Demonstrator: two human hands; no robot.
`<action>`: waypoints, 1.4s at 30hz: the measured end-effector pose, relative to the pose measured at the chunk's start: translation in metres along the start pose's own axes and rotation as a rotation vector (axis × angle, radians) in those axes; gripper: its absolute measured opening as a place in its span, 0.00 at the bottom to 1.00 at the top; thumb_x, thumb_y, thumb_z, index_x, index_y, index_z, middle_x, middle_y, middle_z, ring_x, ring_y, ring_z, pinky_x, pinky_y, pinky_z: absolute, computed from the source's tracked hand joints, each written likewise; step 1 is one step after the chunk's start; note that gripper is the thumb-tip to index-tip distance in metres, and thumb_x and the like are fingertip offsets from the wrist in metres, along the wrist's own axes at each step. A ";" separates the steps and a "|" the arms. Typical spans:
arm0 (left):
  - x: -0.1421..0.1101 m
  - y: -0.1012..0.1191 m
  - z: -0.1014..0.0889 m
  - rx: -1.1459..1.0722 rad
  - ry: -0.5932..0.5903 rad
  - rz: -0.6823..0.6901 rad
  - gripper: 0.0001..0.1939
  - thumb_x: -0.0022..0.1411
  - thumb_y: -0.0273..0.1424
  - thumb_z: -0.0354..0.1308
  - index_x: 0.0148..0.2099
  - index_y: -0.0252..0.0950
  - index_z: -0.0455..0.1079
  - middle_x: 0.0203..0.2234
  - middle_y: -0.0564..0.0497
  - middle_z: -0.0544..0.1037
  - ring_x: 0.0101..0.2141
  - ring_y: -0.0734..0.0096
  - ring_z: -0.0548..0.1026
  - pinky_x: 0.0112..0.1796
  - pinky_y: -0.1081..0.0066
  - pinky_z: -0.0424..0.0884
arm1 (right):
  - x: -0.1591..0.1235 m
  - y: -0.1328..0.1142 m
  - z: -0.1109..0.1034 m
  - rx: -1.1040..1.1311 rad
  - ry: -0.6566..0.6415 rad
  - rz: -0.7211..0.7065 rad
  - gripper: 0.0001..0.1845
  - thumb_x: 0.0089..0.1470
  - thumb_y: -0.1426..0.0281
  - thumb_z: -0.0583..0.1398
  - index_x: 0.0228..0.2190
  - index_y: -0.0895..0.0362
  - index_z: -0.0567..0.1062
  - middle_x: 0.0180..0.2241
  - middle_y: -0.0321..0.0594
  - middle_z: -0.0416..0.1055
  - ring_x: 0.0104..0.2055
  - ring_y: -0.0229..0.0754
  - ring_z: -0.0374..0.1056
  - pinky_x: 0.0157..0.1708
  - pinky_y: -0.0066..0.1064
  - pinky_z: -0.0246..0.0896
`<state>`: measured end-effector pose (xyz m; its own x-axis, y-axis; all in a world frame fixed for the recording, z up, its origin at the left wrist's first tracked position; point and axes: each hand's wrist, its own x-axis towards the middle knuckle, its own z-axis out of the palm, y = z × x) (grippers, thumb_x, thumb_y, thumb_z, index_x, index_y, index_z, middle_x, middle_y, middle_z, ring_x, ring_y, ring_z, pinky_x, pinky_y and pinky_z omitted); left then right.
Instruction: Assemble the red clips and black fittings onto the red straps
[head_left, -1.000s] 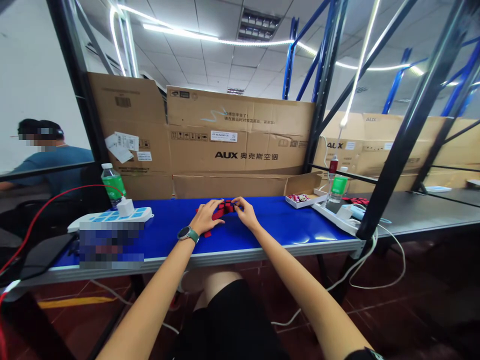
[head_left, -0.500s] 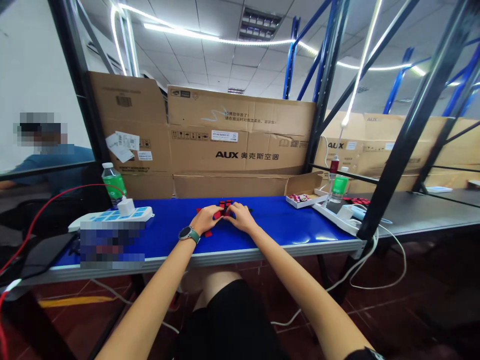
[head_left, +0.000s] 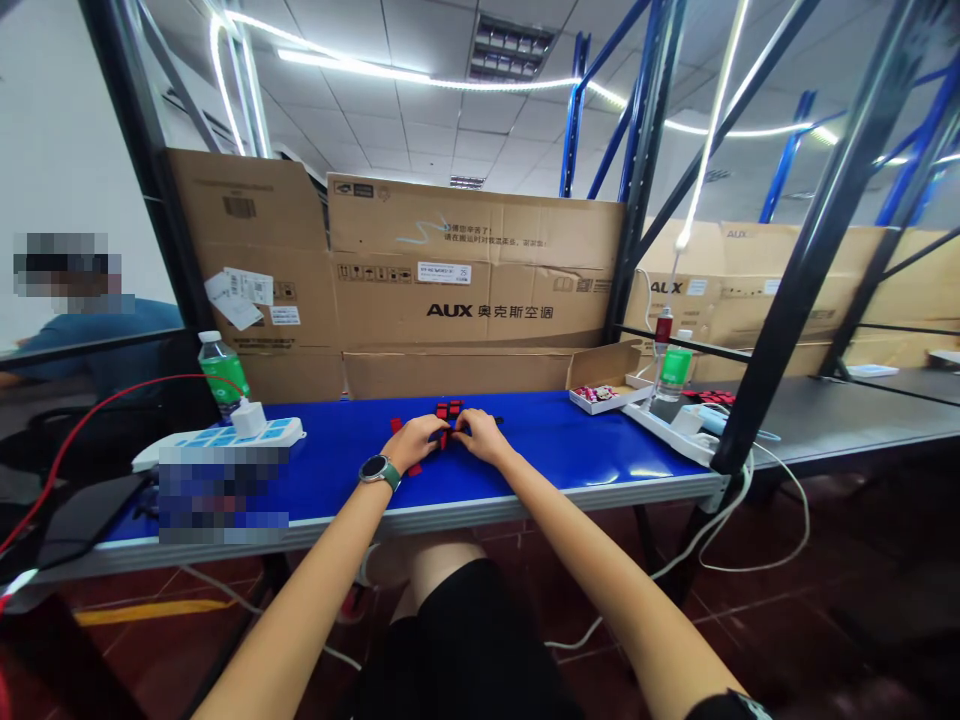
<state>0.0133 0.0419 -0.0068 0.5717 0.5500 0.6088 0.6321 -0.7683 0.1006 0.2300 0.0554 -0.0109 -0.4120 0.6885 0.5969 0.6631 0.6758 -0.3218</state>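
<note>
My left hand (head_left: pixel 418 443), with a watch on the wrist, is closed in a pinch over the blue tabletop. Facing it, my right hand (head_left: pixel 484 438) pinches the same spot, the fingertips of both nearly meeting. Between them shows a small red-and-black piece (head_left: pixel 445 439), partly covered by the fingers. Just beyond my fingertips lies a group of red-and-black blocks (head_left: pixel 450 409). A flat red piece (head_left: pixel 396 426) is left of my left hand, and another red piece (head_left: pixel 415 470) lies just under its wrist side. A small dark object (head_left: pixel 499 420) sits beyond my right hand.
On the left stand a power strip (head_left: pixel 277 432) and a green-labelled bottle (head_left: pixel 222 375). At the right are an open box (head_left: pixel 600 400) of small pink-red items, a second bottle (head_left: pixel 675 368) and another power strip (head_left: pixel 679 440). A cardboard panel (head_left: pixel 480 260) backs the table (head_left: pixel 570 460); a person sits far left.
My right hand has come left to meet the left hand, and both now pinch the small piece. They have drawn slightly nearer to me, away from the red-and-black blocks. The view has shifted a little.
</note>
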 end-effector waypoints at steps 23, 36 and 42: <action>0.001 0.018 -0.010 0.104 -0.002 0.009 0.15 0.62 0.29 0.60 0.52 0.39 0.72 0.45 0.46 0.77 0.47 0.62 0.76 0.50 0.64 0.73 | 0.004 0.008 0.004 0.119 -0.001 0.105 0.05 0.57 0.65 0.64 0.34 0.53 0.79 0.45 0.40 0.69 0.51 0.47 0.60 0.52 0.43 0.52; -0.002 0.011 -0.015 0.035 0.189 -0.075 0.13 0.61 0.31 0.61 0.49 0.37 0.73 0.40 0.46 0.78 0.43 0.62 0.77 0.48 0.63 0.73 | 0.014 0.035 -0.002 0.596 0.313 0.292 0.12 0.57 0.62 0.54 0.35 0.56 0.72 0.33 0.39 0.70 0.36 0.43 0.65 0.40 0.31 0.63; -0.004 -0.003 -0.009 -0.001 0.119 -0.112 0.13 0.61 0.30 0.63 0.48 0.36 0.76 0.38 0.46 0.79 0.38 0.64 0.78 0.44 0.64 0.73 | 0.005 0.033 -0.010 0.127 0.555 0.517 0.36 0.48 0.76 0.53 0.61 0.65 0.61 0.52 0.60 0.66 0.52 0.55 0.64 0.52 0.45 0.60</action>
<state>0.0047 0.0388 -0.0029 0.4320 0.5895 0.6825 0.6875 -0.7051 0.1738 0.2558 0.0781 -0.0112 0.3270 0.7150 0.6179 0.5956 0.3517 -0.7222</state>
